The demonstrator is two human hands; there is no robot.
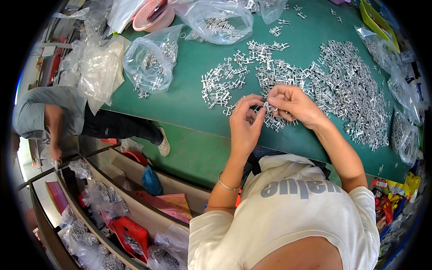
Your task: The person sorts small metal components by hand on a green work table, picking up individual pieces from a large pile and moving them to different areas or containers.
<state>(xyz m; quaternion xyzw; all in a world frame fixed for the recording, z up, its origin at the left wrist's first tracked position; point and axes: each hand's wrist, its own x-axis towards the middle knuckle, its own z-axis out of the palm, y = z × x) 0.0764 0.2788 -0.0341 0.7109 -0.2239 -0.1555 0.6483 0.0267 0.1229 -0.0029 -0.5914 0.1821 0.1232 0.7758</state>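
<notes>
My left hand (pixel 247 118) and my right hand (pixel 292 103) meet over the near edge of a green table (pixel 189 105). Between their fingertips is a small silver metal part (pixel 268 107), mostly covered by the fingers, so its exact shape is hard to make out. Fingers of both hands are bent and pinched on it. Just beyond and under the hands lies a loose spread of similar small silver metal parts (pixel 222 85). To the right it joins a much denser heap of the same parts (pixel 351 85).
Clear plastic bags of metal parts (pixel 153 60) stand at the table's far left, by a pink basket (pixel 153 17). More filled bags (pixel 405 135) line the right edge. A green tray (pixel 379 24) sits far right. Another person (pixel 54 112) bends at left beside shelving holding a red bin (pixel 130 236).
</notes>
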